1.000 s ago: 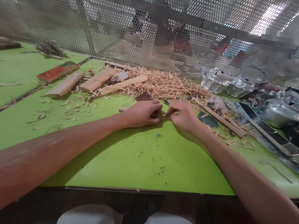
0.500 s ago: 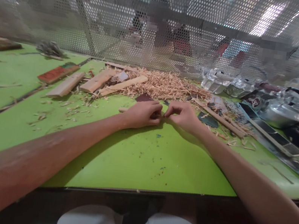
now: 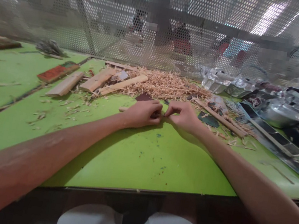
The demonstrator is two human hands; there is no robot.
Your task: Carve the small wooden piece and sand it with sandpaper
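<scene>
At the middle of the bench [image 3: 129, 162], the left hand [image 3: 145, 112] curls around a thin stick [image 3: 122, 109] jutting left, the right hand [image 3: 181, 114] bends just beside, its pinch unclear, for seemingly fine fingertip work that calls for steadiness.

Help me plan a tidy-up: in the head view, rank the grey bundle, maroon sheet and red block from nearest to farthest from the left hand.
1. Maroon sheet: just beyond the left hand.
2. Red block: off to the left.
3. Grey bundle: farther left and back.
</scene>
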